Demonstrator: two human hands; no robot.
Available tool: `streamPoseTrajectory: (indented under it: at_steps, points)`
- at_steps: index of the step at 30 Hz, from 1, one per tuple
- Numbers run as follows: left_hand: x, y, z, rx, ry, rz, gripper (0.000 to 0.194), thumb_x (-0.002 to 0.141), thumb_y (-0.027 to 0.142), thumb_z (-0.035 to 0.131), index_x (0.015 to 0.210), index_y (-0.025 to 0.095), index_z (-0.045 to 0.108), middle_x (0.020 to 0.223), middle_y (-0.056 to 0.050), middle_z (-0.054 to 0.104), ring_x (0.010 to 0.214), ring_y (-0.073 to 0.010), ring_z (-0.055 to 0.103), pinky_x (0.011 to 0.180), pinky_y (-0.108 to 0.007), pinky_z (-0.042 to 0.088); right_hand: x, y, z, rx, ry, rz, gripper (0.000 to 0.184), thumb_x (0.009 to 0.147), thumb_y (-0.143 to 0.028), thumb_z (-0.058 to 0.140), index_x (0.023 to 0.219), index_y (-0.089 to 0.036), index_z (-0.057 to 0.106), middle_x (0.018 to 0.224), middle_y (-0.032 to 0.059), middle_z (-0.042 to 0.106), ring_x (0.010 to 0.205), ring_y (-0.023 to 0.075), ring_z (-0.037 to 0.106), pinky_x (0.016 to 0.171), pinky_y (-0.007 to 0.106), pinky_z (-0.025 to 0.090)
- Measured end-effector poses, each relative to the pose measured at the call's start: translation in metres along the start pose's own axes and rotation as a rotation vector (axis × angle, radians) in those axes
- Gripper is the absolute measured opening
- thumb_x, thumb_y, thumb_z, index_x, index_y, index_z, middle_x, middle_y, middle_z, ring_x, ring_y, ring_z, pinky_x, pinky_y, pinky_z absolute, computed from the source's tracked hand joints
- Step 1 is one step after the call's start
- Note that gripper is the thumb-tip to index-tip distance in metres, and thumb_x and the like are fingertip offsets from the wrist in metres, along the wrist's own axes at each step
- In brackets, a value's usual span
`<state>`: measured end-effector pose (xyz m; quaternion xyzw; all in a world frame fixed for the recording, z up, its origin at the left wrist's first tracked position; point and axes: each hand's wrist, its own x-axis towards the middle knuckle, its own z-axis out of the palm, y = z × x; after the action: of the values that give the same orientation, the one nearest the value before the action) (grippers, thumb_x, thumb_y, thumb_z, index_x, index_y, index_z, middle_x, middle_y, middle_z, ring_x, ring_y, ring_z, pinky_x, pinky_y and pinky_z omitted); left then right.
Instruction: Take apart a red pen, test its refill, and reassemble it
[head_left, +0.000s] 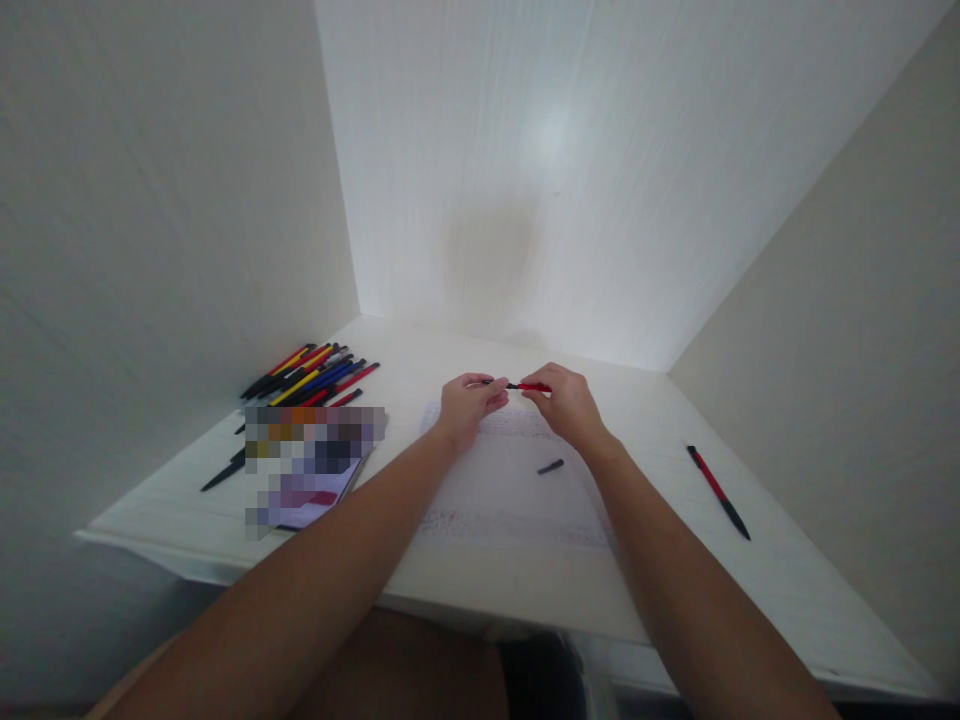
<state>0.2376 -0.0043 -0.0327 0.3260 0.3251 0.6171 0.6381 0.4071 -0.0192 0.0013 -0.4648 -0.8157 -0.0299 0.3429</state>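
Between both hands is a red and black pen (pixel 531 386), held level above the far part of a paper sheet (pixel 510 480). My right hand (pixel 568 402) pinches its red barrel. The fingers of my left hand (pixel 469 408) are closed around the dark end, which they partly hide. On the sheet below lies a small dark pen piece (pixel 550 467), apart from both hands; it looks like a cap or clip part. Faint coloured marks run along the sheet's far and near edges.
Several red, yellow, blue and black pens (pixel 307 378) are piled at the left. A partly blurred booklet or packet (pixel 322 480) lies in front of them. One red and black pen (pixel 718 492) rests at the right. Pale walls (pixel 495 180) enclose the white desk (pixel 510 600).
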Motion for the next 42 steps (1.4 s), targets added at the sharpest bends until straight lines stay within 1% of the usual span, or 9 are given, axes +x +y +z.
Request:
streamPoseTrajectory:
  at_steps: [5,12,17,20,25,33,36,39,42]
  points:
    - [0.000,0.001,0.000,0.004,-0.010,0.005,0.035,0.064,0.015,0.089,0.079,0.013,0.057,0.073,-0.006,0.066,0.067,-0.0166,0.066,0.080,-0.040,0.059,0.001,-0.003,0.002,-0.014,-0.016,-0.008,0.010,0.084,-0.017,0.067,0.086,-0.020,0.076,0.088,0.0072,0.073,0.082,0.0210,0.065,0.077,0.035,0.050]
    - [0.003,0.003,-0.006,0.023,-0.071,0.030,0.035,0.062,0.012,0.087,0.085,0.011,0.061,0.079,-0.008,0.068,0.075,-0.0184,0.066,0.078,-0.041,0.057,0.001,-0.001,0.003,0.117,-0.024,0.141,0.006,0.080,-0.024,0.072,0.084,-0.021,0.076,0.086,0.0061,0.075,0.078,0.0197,0.067,0.071,0.032,0.051]
    - [0.004,0.005,-0.004,-0.019,-0.125,0.075,0.050,0.065,0.010,0.085,0.107,0.012,0.058,0.084,-0.008,0.071,0.079,-0.0184,0.068,0.086,-0.041,0.055,0.000,-0.004,0.005,0.420,-0.132,0.296,0.011,0.081,-0.026,0.067,0.087,-0.018,0.073,0.079,0.0073,0.075,0.072,0.0197,0.070,0.070,0.034,0.053]
    - [0.003,0.007,-0.002,-0.053,-0.165,0.095,0.051,0.067,0.009,0.083,0.109,0.011,0.055,0.092,-0.012,0.072,0.083,-0.0197,0.069,0.090,-0.042,0.053,0.001,-0.010,0.006,0.621,-0.163,0.406,0.015,0.082,-0.026,0.065,0.091,-0.015,0.070,0.075,0.0083,0.073,0.067,0.0196,0.070,0.067,0.036,0.056]
    - [0.001,0.008,0.003,-0.103,-0.193,0.121,0.044,0.071,0.011,0.081,0.107,0.012,0.055,0.093,-0.014,0.073,0.081,-0.0202,0.069,0.088,-0.041,0.052,0.003,-0.026,0.007,0.904,-0.143,0.564,0.017,0.078,-0.026,0.070,0.090,-0.016,0.063,0.075,0.0060,0.071,0.066,0.0188,0.071,0.068,0.037,0.059]
    - [0.001,0.008,0.004,-0.161,-0.208,0.086,0.026,0.078,0.032,0.079,0.083,0.011,0.064,0.083,-0.008,0.066,0.077,-0.0154,0.062,0.076,-0.031,0.050,0.002,-0.028,0.015,1.023,-0.148,0.576,0.020,0.075,-0.030,0.075,0.085,-0.017,0.065,0.076,0.0065,0.072,0.067,0.0187,0.070,0.074,0.040,0.058]
    - [0.003,0.012,0.000,-0.171,-0.285,0.017,0.021,0.083,0.030,0.075,0.088,0.011,0.067,0.085,-0.009,0.066,0.079,-0.0169,0.063,0.073,-0.030,0.050,0.002,-0.031,0.014,1.114,-0.187,0.615,0.020,0.073,-0.033,0.076,0.081,-0.017,0.067,0.076,0.0066,0.072,0.068,0.0171,0.068,0.076,0.038,0.057]
    - [0.004,0.018,-0.002,-0.243,-0.352,-0.066,0.019,0.089,0.025,0.067,0.103,0.013,0.068,0.099,-0.012,0.068,0.095,-0.0224,0.066,0.079,-0.033,0.052,0.003,-0.036,0.011,1.185,-0.195,0.633,0.019,0.074,-0.033,0.076,0.082,-0.017,0.070,0.080,0.0081,0.073,0.070,0.0169,0.067,0.079,0.037,0.057]
    - [0.004,0.020,0.000,-0.332,-0.313,-0.066,0.013,0.091,0.020,0.065,0.101,0.012,0.065,0.105,-0.014,0.069,0.100,-0.0240,0.066,0.087,-0.036,0.052,0.004,-0.037,0.012,1.131,-0.172,0.616,0.022,0.075,-0.035,0.075,0.086,-0.017,0.069,0.080,0.0085,0.073,0.071,0.0185,0.069,0.078,0.038,0.056]
